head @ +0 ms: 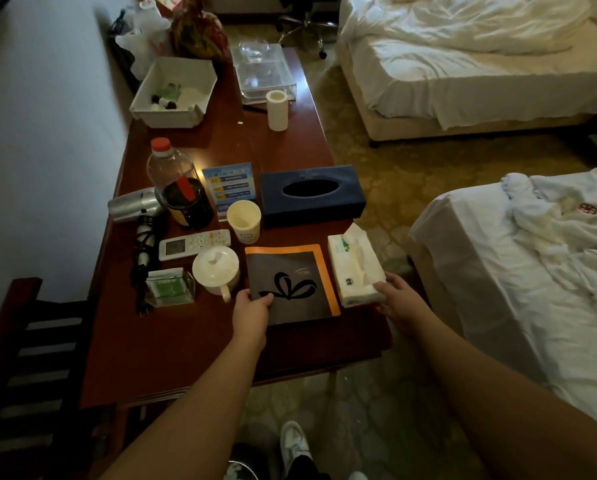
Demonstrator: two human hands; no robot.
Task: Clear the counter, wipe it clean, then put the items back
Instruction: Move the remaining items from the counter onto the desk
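Note:
On the dark red wooden counter point(172, 344) lies a black booklet with an orange border point(290, 282). My left hand point(250, 315) pinches its near left corner, thumb on top. A white pack of tissues point(354, 268) sits to the booklet's right, near the counter's right edge. My right hand point(399, 304) grips the pack's near end. Behind them stand a paper cup point(244, 221), a dark blue tissue box point(311, 194), a lidded white mug point(216, 270) and a white remote point(195, 243).
Further left are a silver hair dryer point(134, 204), a bottle with a red cap point(167, 164), a dark jar point(186, 202) and a small sachet holder point(170, 287). At the back stand a white tray point(174, 91) and a clear box point(266, 72). Beds flank the right point(518, 265).

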